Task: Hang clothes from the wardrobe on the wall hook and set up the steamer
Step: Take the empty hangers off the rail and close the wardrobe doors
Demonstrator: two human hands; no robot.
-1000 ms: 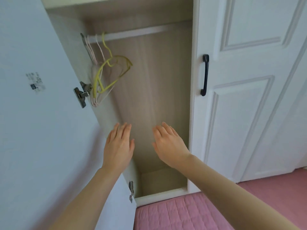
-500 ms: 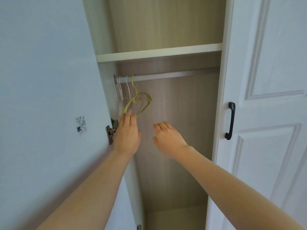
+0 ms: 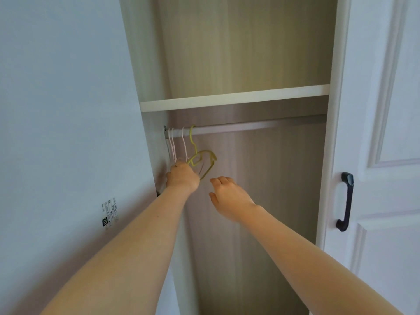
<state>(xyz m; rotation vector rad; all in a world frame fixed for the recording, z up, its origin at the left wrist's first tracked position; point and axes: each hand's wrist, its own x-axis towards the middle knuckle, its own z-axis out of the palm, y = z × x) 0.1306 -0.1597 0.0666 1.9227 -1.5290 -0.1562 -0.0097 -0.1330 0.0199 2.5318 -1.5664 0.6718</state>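
An open wardrobe compartment holds a pale rail (image 3: pixel 238 128) under a white shelf (image 3: pixel 234 97). At the rail's left end hang several thin pink hangers (image 3: pixel 173 144) and one yellow-green hanger (image 3: pixel 203 159), all bare of clothes. My left hand (image 3: pixel 182 177) is raised to the hangers, its fingers curled around their lower parts at the yellow-green hanger's left side. My right hand (image 3: pixel 229 197) hovers just right of and below the hangers, fingers spread, touching nothing. No garment or steamer is in view.
The opened left door (image 3: pixel 63 133) stands close at my left, with a small label (image 3: pixel 109 211) on it. The shut right door (image 3: pixel 381 155) carries a black handle (image 3: pixel 345 201). The compartment below the rail shows only its wood-grain back wall (image 3: pixel 261 201).
My view tilted upward, bringing the shelf and rail into sight. Both hands rose; the left hand went from open below the hangers to curled around them. The right hand stayed open.
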